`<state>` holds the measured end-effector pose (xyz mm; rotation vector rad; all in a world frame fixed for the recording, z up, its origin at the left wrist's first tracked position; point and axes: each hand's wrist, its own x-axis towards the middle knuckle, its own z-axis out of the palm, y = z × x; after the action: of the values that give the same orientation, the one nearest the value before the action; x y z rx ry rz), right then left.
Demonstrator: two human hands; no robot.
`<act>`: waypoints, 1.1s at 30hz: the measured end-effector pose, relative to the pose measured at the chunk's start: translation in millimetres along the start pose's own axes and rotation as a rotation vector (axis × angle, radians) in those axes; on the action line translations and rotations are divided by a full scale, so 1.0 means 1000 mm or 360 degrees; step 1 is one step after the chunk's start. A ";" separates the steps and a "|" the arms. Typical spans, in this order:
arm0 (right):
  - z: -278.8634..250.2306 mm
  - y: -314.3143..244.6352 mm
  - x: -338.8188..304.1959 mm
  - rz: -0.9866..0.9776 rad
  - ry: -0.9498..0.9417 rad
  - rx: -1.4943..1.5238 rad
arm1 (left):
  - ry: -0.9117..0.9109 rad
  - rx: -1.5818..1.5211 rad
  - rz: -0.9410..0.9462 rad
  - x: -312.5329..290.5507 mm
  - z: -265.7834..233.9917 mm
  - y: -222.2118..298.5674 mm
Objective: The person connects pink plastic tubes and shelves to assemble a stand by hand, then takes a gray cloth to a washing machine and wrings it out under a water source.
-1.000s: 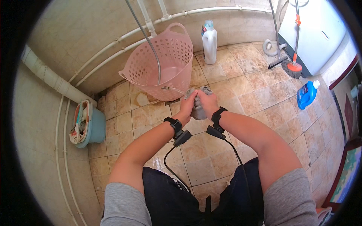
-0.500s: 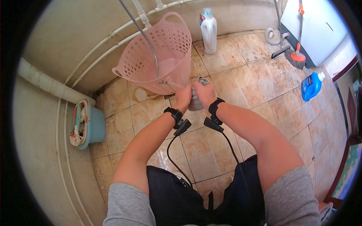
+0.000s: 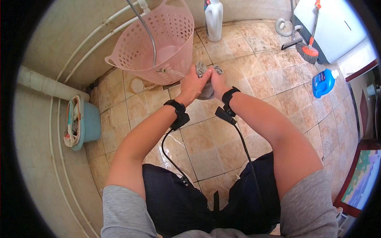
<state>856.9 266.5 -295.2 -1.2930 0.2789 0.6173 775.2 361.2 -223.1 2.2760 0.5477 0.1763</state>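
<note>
Both of my hands grip a wet grey cloth (image 3: pixel 206 71) bunched between them, just in front of a pink perforated laundry basket (image 3: pixel 151 39). My left hand (image 3: pixel 193 84) holds the cloth's left side, my right hand (image 3: pixel 218 80) its right side. A thin metal hose with a tap end (image 3: pixel 160 70) hangs over the basket, and a fine stream of water runs from it toward the cloth. Black bands with cables sit on both wrists.
A white detergent bottle (image 3: pixel 214 20) stands behind the basket. A blue bottle (image 3: pixel 323 82) lies at right near a brush with an orange head (image 3: pixel 307 49) and a white appliance (image 3: pixel 333 27). A blue bucket with rags (image 3: pixel 81 123) sits at left by the wall pipes.
My hands and the cloth stay together by the basket's front rim. The view has tilted, so the basket and hands appear higher and closer.
</note>
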 end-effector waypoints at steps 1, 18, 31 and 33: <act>-0.006 0.003 0.008 0.0001 0.0002 0.0000 | -0.0002 0.0000 0.0000 -0.004 0.001 -0.001; 0.043 0.036 0.000 0.0365 -0.1027 -0.0227 | -0.0344 -0.0539 0.0439 -0.052 -0.044 -0.079; 0.059 0.016 -0.008 0.0062 -0.0687 -0.0245 | 0.0082 -0.0601 0.0203 -0.026 -0.052 -0.084; 0.048 0.007 -0.023 -0.0004 -0.1048 0.0053 | 0.0057 -0.0754 -0.0002 -0.021 -0.053 -0.081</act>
<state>827.2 307.3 -275.9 -0.9933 -0.2541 0.9912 713.7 436.7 -243.9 1.8148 0.4682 0.3118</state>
